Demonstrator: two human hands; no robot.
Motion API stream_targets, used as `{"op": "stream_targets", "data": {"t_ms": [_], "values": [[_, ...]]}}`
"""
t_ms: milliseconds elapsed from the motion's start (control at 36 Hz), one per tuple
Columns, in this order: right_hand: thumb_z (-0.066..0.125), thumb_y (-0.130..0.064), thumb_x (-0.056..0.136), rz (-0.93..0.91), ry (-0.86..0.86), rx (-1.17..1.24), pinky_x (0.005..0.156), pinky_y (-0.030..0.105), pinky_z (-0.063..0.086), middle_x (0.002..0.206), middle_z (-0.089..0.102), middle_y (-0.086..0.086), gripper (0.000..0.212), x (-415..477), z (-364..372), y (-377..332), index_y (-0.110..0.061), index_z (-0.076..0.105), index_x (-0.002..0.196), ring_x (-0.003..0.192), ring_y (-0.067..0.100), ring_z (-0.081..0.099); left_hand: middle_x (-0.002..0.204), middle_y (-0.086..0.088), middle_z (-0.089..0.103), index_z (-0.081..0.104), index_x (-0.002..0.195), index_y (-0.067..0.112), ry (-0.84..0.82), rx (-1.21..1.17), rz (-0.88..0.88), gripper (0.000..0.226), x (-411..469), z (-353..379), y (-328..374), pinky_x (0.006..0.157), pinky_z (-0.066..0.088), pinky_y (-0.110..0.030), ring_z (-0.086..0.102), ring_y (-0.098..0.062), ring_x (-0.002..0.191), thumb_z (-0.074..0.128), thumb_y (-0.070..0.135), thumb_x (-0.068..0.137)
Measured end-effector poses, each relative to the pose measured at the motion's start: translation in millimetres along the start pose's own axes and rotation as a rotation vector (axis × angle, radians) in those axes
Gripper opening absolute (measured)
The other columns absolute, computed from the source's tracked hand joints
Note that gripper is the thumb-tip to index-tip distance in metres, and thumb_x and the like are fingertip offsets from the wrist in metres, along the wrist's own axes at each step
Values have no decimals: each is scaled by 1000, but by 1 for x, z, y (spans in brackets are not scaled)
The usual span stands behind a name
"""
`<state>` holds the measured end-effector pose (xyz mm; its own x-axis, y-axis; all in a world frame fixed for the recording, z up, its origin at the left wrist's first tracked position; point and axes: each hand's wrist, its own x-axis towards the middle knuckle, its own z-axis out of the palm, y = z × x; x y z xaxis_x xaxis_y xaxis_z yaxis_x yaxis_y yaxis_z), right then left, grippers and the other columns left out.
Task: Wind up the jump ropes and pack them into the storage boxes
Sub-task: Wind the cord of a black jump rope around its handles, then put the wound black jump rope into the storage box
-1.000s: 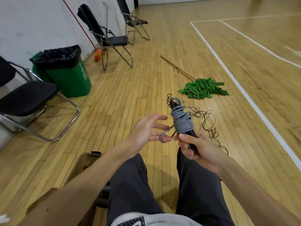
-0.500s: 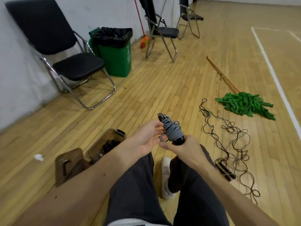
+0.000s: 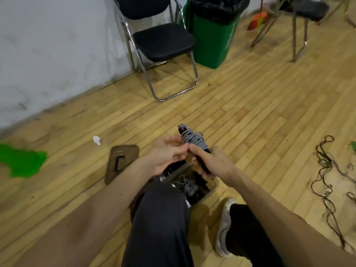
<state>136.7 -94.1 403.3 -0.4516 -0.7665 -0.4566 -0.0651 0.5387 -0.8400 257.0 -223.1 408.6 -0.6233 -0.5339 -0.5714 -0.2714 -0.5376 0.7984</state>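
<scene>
While right hand (image 3: 213,162) grips wound rope (image 3: 193,140), left hand (image 3: 165,153) touches it.

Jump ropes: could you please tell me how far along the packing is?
Done: wound ropes already lie in the open storage box, its lid set aside. In hand: a wound grey rope, held near the box, not yet in. Left: the loose dark rope tangled on the floor.

A wood-strip floor (image 3: 250,112) extends from beneath the left hand (image 3: 165,155) and right hand (image 3: 213,162) to a scuffed white wall (image 3: 48,45) ahead-left, with a black folding chair (image 3: 163,39) and a black-lined green bin (image 3: 210,41) directly ahead and a second chair (image 3: 306,5) ahead-right.
</scene>
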Motion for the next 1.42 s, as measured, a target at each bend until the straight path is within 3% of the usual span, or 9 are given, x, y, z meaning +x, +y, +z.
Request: {"op": "stream_targets", "data": {"t_ms": [111, 278, 389, 500, 722, 861, 1028, 1306, 1417], "values": [[54, -69, 90, 286, -250, 270, 40, 22, 34, 61, 59, 7, 63, 62, 44, 42, -8, 64, 77, 46, 16, 53, 114, -15, 71, 58, 131, 7, -26, 11, -153, 40, 54, -40, -53, 71, 57, -26, 71, -20, 90, 67, 21, 95], [38, -83, 85, 505, -370, -49, 57, 26, 49, 77, 72, 18, 91, 149, 102, 111, -1, 76, 83, 67, 23, 64, 114, -17, 71, 66, 116, -2, 77, -56, -361, 29, 134, -89, -137, 84, 60, -37, 71, -29, 104, 57, 20, 101], [46, -80, 85, 440, -299, -182, 71, 40, 51, 114, 68, 26, 94, 224, 127, 140, 6, 64, 116, 97, 38, 67, 107, -12, 73, 68, 114, 3, 215, -39, -384, 22, 192, -117, -163, 81, 62, -38, 71, -28, 99, 56, 18, 102], [48, -71, 92, 318, -264, -259, 67, 28, 42, 115, 57, 2, 70, 297, 146, 153, -13, 45, 132, 91, 14, 55, 107, -10, 72, 69, 108, 6, 296, -12, -357, 18, 251, -146, -174, 85, 60, -37, 71, -24, 98, 59, 19, 100], [54, -51, 100, 370, -247, -359, 59, 34, 56, 78, 69, 10, 52, 364, 187, 194, -1, 67, 103, 62, 21, 64, 106, 0, 60, 53, 132, 4, 310, 482, -368, 41, 328, -179, -203, 92, 57, -42, 65, -24, 103, 64, 24, 98], [62, -32, 99, 294, -103, -525, 77, 40, 59, 104, 68, 15, 28, 365, 223, 211, -5, 63, 105, 91, 30, 67, 130, -16, 58, 50, 136, 3, 373, 796, -424, 40, 343, -175, -215, 86, 46, -31, 56, -31, 119, 61, 13, 99], [54, -9, 100, 212, -144, -715, 86, 41, 54, 120, 61, 16, 15, 359, 232, 207, -4, 55, 115, 108, 34, 63, 110, -13, 62, 58, 109, 8, 407, 1008, -386, 14, 343, -165, -218, 72, 48, -33, 61, -30, 96, 62, 13, 96], [50, -22, 104, 232, -151, -364, 84, 44, 59, 101, 70, 14, 23, 332, 159, 202, -7, 62, 118, 89, 30, 69, 104, -19, 64, 59, 103, 1, 271, 1500, -237, 17, 327, -146, -175, 73, 51, -39, 64, -38, 96, 63, 15, 95], [57, -33, 101, 228, -151, -378, 79, 32, 52, 114, 67, 5, 26, 298, 87, 177, -17, 65, 120, 100, 24, 64, 113, -14, 67, 64, 120, 6, 139, 1387, -75, 30, 315, -96, -135, 87, 53, -41, 63, -32, 104, 58, 27, 100]]}}
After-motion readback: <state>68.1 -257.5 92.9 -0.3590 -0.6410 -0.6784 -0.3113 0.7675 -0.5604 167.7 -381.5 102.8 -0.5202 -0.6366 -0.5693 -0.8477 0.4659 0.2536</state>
